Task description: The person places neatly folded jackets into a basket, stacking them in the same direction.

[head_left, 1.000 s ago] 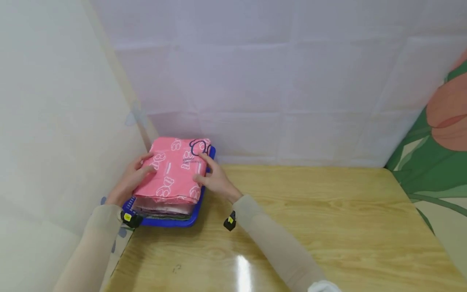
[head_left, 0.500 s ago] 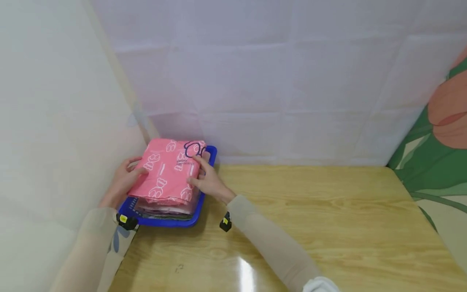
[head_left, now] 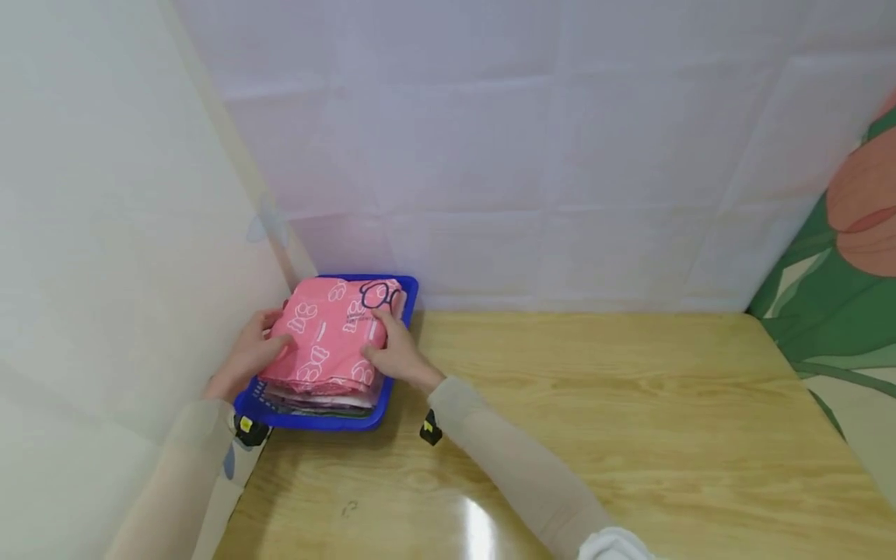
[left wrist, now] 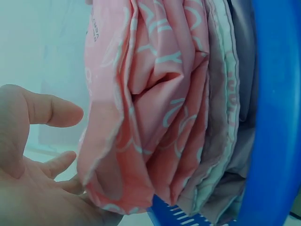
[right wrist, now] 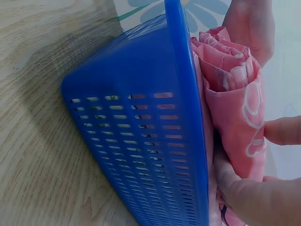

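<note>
A folded pink cloth with white cartoon outlines and a dark bear outline lies on a stack of folded fabrics in a blue basket. At its left side is my left hand; in the left wrist view the thumb stands off the upper face, and the other fingers reach along the cloth's edge, partly hidden. My right hand pinches the opposite side. In the right wrist view, its thumb meets the top and a finger tucks under the cloth, above the basket rim.
The basket stands at the table's back left corner, close to the white left wall and pale back sheet. Wood-grain tabletop extends to the right. A floral panel borders the right side.
The pink cloth shifts left, then back right and lower, exposing the basket's back rim. Both hands travel with it, keeping to its two sides.
</note>
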A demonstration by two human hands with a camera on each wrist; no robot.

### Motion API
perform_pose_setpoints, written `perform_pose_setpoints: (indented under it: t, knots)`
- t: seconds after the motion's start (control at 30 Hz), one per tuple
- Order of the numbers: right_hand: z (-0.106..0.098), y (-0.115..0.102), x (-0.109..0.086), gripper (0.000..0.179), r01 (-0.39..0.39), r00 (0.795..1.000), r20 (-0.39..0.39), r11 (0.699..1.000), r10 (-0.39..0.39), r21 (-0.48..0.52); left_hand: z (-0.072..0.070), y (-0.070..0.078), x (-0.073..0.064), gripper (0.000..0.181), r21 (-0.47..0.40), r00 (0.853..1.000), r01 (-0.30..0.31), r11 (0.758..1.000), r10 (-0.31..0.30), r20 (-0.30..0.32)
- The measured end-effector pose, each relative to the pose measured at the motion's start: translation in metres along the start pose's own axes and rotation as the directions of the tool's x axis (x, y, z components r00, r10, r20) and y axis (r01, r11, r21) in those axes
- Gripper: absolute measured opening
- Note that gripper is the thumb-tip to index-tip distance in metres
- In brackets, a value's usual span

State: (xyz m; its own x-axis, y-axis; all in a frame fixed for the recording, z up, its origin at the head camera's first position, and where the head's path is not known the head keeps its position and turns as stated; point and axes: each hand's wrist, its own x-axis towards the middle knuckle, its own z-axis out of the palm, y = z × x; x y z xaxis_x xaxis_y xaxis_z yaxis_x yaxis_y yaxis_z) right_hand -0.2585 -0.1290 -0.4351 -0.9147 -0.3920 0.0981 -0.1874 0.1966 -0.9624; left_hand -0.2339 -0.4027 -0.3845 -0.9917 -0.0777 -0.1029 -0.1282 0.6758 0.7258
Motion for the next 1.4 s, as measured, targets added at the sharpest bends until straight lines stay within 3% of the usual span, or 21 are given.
perform_pose_setpoints:
  t: [0.23,0.7,0.93,1.07,1.4]
  knots:
    - [-0.002,0.002,-0.003,0.074,0.020,1.000,0.001,0.999,-0.020,0.025,-0.004,-0.001,-0.002,0.078,0.009,1.000,0.017,1.000,-0.018,0.011]
    - [-0.005,0.001,-0.015,0.068,0.011,1.000,-0.014,0.992,-0.009,0.124,-0.010,-0.005,-0.015,0.079,0.035,0.999,-0.029,0.999,0.030,-0.015]
    - [-0.010,0.002,-0.020,0.064,-0.034,0.999,-0.001,0.988,0.035,0.151,-0.026,-0.002,-0.023,0.076,0.105,0.998,-0.068,0.992,0.067,0.017]
    - [-0.015,-0.001,-0.024,0.063,-0.053,0.999,-0.001,0.988,0.054,0.147,-0.032,0.001,-0.029,0.077,0.103,0.997,-0.078,0.992,0.075,0.031]
    - [-0.021,0.003,-0.027,0.055,-0.040,0.999,0.010,0.982,0.039,0.184,-0.023,0.022,-0.039,0.063,0.144,0.976,-0.217,0.966,0.216,0.020]
